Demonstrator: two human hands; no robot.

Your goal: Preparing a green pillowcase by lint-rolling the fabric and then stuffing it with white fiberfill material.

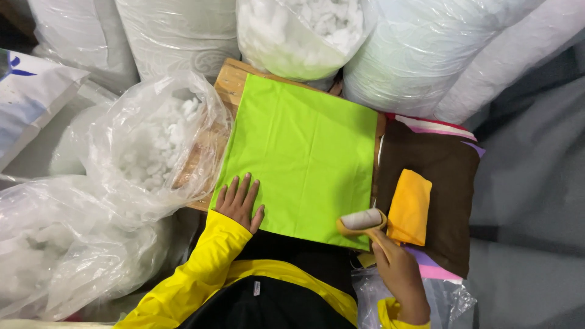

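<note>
- head view: a bright green cloth lies spread flat on a wooden surface, its near edge just in front of the person.
- the left hand rests open, palm down with fingers spread, on the near left corner of the green cloth, pinning it flat.
- the right hand is closed around the handle of a lint roller; the pale roller head sits on the near right corner of the green cloth, touching it.
- judging by where the lint roller lies, the rolling is at the near right corner only; i cannot tell from the cloth's look which parts are already rolled, since the whole sheet looks equally smooth and clean.
- just right of the surface, a folded orange cloth lies on a brown cushion, untouched by either hand.
- an open clear bag of white stuffing stands at the left, touching the surface's edge; more wrapped white bundles crowd the far side.
</note>
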